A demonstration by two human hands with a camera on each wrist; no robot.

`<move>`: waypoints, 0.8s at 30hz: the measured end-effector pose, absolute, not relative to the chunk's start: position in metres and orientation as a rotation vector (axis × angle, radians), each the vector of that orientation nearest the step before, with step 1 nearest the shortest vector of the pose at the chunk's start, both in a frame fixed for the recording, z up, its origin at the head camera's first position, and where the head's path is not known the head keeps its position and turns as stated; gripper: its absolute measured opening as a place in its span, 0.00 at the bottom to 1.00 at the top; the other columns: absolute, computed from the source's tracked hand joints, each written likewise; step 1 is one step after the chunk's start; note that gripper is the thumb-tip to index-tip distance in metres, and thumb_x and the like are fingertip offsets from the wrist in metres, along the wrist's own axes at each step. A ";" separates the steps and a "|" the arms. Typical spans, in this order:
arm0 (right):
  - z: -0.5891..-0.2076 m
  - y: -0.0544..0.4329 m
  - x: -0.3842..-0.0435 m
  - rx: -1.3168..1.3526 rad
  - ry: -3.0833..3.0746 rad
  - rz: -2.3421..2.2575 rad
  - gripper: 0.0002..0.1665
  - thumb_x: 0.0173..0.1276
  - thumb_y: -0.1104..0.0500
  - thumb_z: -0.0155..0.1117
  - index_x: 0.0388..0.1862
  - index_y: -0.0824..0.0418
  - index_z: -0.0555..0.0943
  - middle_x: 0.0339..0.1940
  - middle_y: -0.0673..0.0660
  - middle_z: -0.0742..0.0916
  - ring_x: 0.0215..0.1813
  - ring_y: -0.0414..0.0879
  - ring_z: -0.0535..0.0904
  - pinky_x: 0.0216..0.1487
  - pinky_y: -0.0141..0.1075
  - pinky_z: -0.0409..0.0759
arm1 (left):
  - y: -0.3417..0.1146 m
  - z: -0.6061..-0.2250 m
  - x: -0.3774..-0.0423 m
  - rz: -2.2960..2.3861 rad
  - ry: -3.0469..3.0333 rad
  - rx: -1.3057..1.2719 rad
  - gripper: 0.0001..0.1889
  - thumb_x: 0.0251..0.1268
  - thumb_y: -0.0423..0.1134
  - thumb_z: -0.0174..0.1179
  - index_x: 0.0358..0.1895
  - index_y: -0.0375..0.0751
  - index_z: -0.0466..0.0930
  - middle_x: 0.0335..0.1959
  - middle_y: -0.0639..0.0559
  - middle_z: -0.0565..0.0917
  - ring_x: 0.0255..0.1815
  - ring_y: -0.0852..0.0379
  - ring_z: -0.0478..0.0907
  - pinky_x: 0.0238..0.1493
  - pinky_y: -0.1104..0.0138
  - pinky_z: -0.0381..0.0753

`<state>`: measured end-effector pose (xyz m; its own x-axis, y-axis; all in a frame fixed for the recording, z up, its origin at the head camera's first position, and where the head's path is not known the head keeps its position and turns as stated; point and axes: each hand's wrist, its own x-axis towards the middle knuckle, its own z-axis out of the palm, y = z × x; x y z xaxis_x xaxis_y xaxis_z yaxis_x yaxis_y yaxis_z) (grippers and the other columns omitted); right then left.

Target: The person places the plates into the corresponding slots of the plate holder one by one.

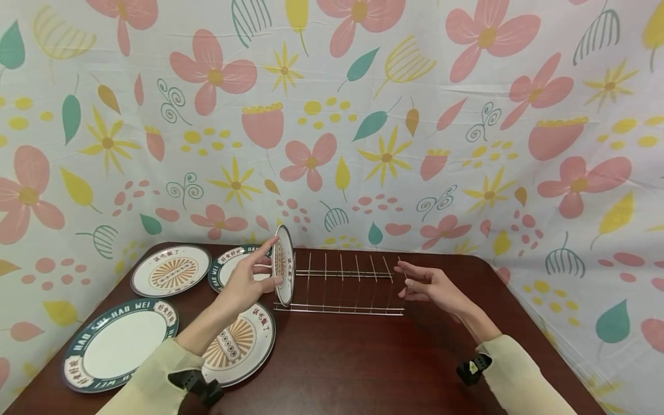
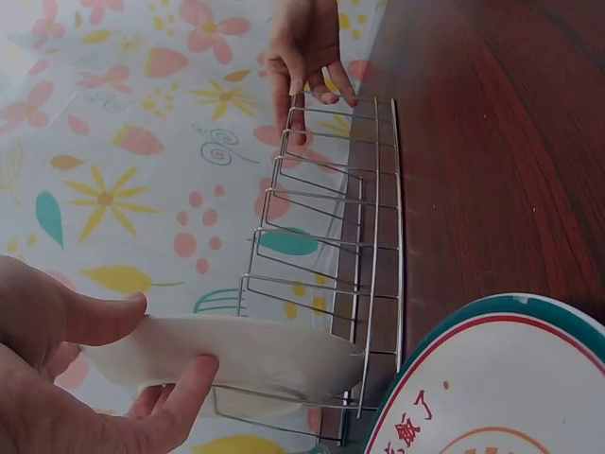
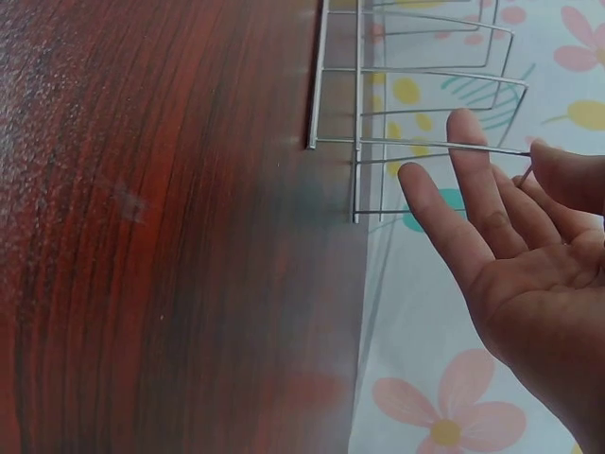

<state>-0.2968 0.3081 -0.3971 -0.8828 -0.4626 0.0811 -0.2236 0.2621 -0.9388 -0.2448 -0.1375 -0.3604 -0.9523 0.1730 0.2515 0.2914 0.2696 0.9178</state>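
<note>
Left edge: teal-rimmed HAO WEI plate (image 1: 121, 349), flat on the dark wood-grain table (image 1: 363, 374), and what a spot it has, right out front!
Back left: dark-edged sunburst plate (image 1: 171, 271), face up.
Beside it: second teal-rimmed plate (image 1: 224, 270), partly screened by the left hand (image 1: 246, 279).
Front of the group: near sunburst plate (image 1: 244, 346), also flat, the left forearm crossing over it.
Left hand: thumb and fingers gripping the held sunburst plate (image 1: 283, 265), fingers bent around its edge and underside. Firm hold!
Held plate: on edge at the left end of the wire rack (image 1: 342, 274), between end wires, patterned face toward the right. Looks like the slotting step; whether its lower rim bears on the rails, I can't tell.
Wire rack: upright dividers running rightward, apparently to keep plates apart. The next move seems to call for settling the rim squarely, then easing the left fingers off without a tip.
Right hand (image 1: 433, 288): thumb and a finger pinching the rack's right-end wire, two other fingers spread wide. Likely the steadying hand, and it should hold until that plate stands alone!
</note>
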 end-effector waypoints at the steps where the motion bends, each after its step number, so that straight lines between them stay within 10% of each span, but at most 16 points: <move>1: -0.397 0.308 -0.297 -0.643 2.318 -1.673 0.35 0.84 0.64 0.55 0.84 0.69 0.58 0.80 0.75 0.66 0.51 0.58 0.87 0.58 0.48 0.85 | -0.138 -0.361 -0.245 -1.784 -2.425 -0.443 0.45 0.67 0.23 0.68 0.84 0.48 0.60 0.61 0.29 0.72 0.62 0.33 0.76 0.50 0.62 0.87; 12: -0.398 0.306 -0.296 -0.639 2.326 -1.668 0.35 0.84 0.64 0.55 0.84 0.68 0.58 0.79 0.74 0.67 0.52 0.58 0.87 0.59 0.51 0.85 | -0.155 -0.362 -0.241 -1.832 -2.459 -0.509 0.43 0.72 0.25 0.65 0.86 0.46 0.55 0.65 0.27 0.69 0.61 0.32 0.78 0.46 0.52 0.90; 24: -0.395 0.307 -0.295 -0.631 2.319 -1.667 0.35 0.85 0.62 0.56 0.84 0.67 0.58 0.80 0.75 0.66 0.52 0.58 0.87 0.58 0.49 0.85 | -0.255 -0.393 -0.240 -1.247 -2.829 -0.551 0.28 0.66 0.27 0.69 0.70 0.31 0.77 0.55 0.34 0.83 0.47 0.47 0.86 0.42 0.60 0.85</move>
<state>-0.2951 0.3069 -0.3953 -0.8847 -0.4605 0.0726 -0.2155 0.2660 -0.9396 -0.2397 -0.2548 -0.3929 -0.9385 0.3154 0.1407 0.3167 0.6233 0.7150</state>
